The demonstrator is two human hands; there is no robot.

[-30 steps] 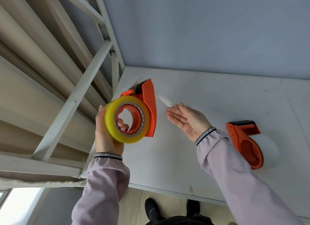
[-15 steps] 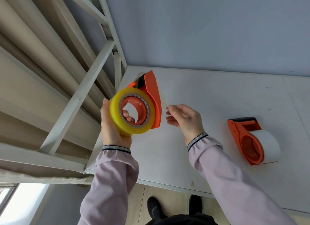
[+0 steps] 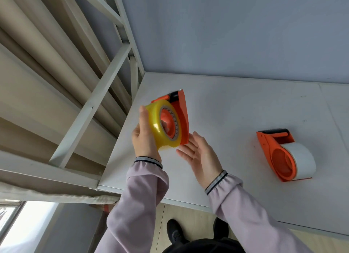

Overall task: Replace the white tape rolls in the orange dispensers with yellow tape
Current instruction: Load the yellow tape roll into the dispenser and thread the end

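Note:
My left hand grips an orange dispenser with a yellow tape roll seated on its hub, held above the left part of the white table. My right hand is open, fingers spread, palm just under the dispenser's lower edge and close to it. A second orange dispenser lies on its side on the table at the right, with a white tape roll in it.
A white metal bed frame with beige slats rises along the table's left edge. A grey wall backs the table. My dark shoes stand on the wooden floor below the table's near edge.
My right hand let go of the pinched tape end, opened and dropped under the dispenser. The left hand turned the dispenser and roll more edge-on and brought them over the table.

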